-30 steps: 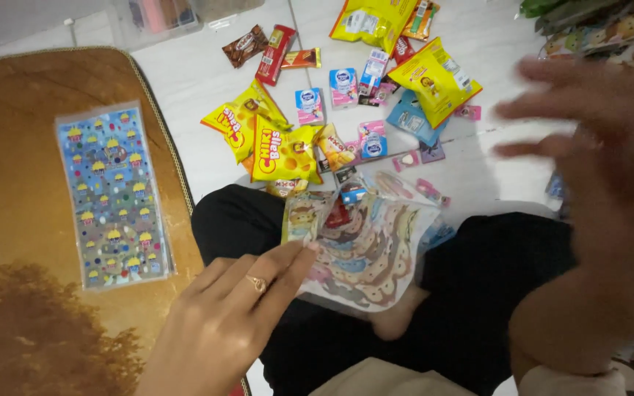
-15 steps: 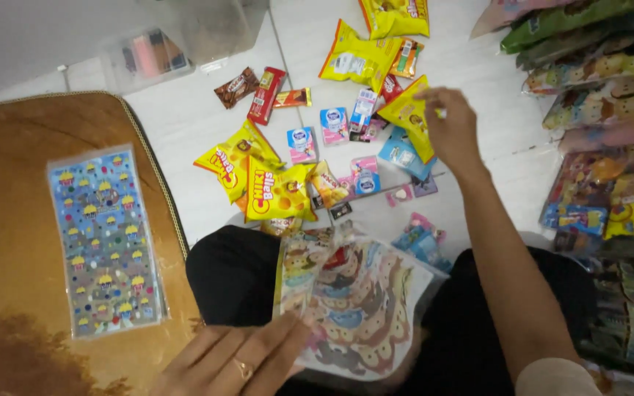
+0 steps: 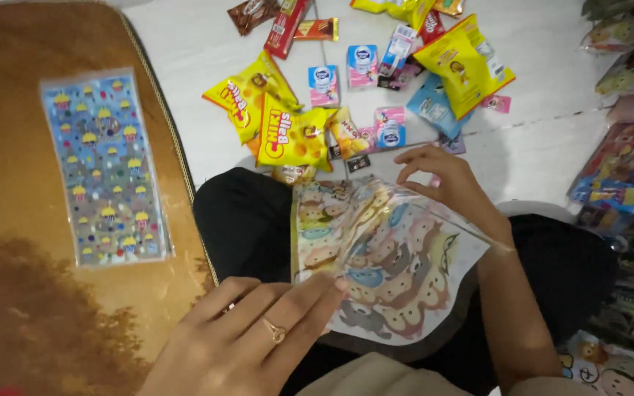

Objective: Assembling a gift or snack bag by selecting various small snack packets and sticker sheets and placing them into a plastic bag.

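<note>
A clear plastic bag printed with cartoon animals (image 3: 390, 264) lies across my lap, over black trousers. My left hand (image 3: 251, 337), with a ring on one finger, pinches the bag's near left edge between fingertips and thumb. My right hand (image 3: 449, 183) is at the bag's far upper edge, fingers curled on the clear rim of its mouth. Whether a small item sits between those fingers, I cannot tell. Just beyond the bag, on the white floor, lie yellow snack packets (image 3: 280, 121) and small milk cartons (image 3: 361, 66).
A brown mat (image 3: 23, 279) on the left carries a flat blue patterned bag (image 3: 104, 169). More snacks lie further off: a yellow packet (image 3: 467, 62) and chocolate bars (image 3: 288, 26). Stacks of patterned bags (image 3: 625, 191) line the right side.
My right hand reached out to the snacks by the yellow packet, then came back to the bag's upper edge. My left hand slid onto the bag's near edge. The view tilted down.
</note>
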